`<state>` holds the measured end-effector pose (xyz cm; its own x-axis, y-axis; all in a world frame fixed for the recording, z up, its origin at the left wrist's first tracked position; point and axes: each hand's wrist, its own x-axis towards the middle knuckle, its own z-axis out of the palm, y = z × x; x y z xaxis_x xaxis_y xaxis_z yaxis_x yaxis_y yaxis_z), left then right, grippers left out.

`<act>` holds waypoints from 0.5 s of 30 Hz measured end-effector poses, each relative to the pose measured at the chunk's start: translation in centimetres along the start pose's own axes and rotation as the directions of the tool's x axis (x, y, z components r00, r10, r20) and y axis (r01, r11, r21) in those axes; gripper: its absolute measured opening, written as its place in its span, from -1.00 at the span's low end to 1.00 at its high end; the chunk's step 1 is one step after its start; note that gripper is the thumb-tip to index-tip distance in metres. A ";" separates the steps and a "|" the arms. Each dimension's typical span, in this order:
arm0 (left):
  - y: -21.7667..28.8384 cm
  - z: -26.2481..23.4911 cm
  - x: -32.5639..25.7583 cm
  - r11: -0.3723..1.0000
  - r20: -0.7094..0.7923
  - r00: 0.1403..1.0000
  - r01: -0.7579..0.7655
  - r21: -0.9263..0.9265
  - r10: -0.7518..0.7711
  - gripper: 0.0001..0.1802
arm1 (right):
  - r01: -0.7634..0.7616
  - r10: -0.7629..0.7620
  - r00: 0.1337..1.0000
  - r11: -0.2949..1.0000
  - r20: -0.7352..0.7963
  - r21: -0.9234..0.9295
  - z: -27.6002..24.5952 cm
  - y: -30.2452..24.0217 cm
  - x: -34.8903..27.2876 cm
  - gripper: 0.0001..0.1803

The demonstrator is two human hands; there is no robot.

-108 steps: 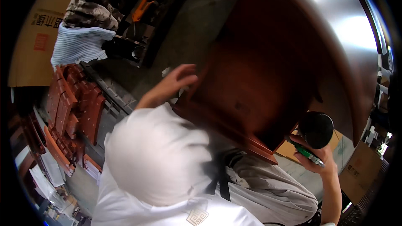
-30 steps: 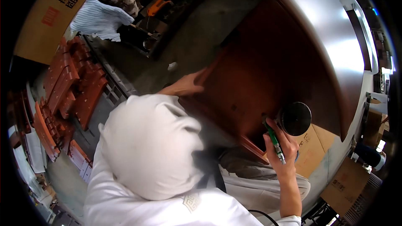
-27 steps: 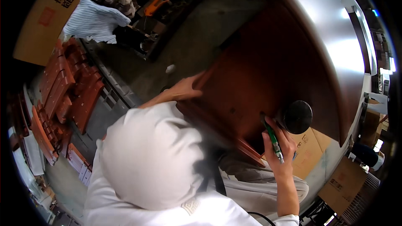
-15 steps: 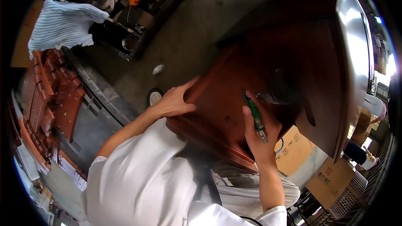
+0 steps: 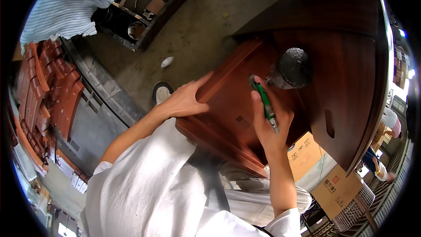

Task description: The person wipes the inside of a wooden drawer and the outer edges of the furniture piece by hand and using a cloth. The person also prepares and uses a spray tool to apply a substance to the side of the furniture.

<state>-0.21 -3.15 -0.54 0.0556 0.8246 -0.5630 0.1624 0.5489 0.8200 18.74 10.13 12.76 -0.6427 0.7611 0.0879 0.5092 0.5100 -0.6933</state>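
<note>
A reddish-brown wooden drawer-like piece (image 5: 221,105) with raised edges lies tilted in front of my lap. My left hand (image 5: 186,101) grips its left edge, thumb over the rim and fingers along the outer side. Over the inside of the piece, my right hand (image 5: 274,123) is closed around a spray gun (image 5: 265,103) with a green body and metal end. The gun's round, dark cup (image 5: 294,68) sticks out to the right of my fingers. Its nozzle is hard to make out, and some of my fingers are hidden under the gun.
A dark brown wooden panel (image 5: 342,74) with an oval slot stands close on the right. Stacked reddish-brown wooden parts (image 5: 61,87) lie on a grey surface at left. A light-blue ribbed cloth (image 5: 61,11) hangs at the far left. Cardboard boxes (image 5: 337,188) stand at lower right.
My right hand has moved the spray gun slightly away from me, and its cup shows more sharply. The left hand keeps its grip on the edge. The whole view has shifted a little.
</note>
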 end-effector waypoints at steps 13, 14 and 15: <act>-0.3 0.1 0.1 1.000 0.009 1.000 -0.003 0.017 0.003 0.17 | -0.003 0.002 1.000 1.000 -0.026 -0.014 0.3 0.6 0.3 -0.68; -0.3 0.2 0.1 1.000 0.007 1.000 -0.010 0.019 0.010 0.17 | 0.030 -0.031 0.999 0.999 -0.040 -0.026 0.3 0.7 0.3 -0.68; -0.3 0.1 0.1 1.000 0.008 1.000 -0.008 0.014 0.008 0.17 | 0.006 -0.006 1.000 1.000 -0.027 -0.016 0.3 0.6 0.3 -0.68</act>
<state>-0.11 -3.29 -0.83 0.0650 0.8280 -0.5570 0.1759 0.5399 0.8231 18.67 10.55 12.16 -0.6300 0.7685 0.1117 0.5147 0.5210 -0.6809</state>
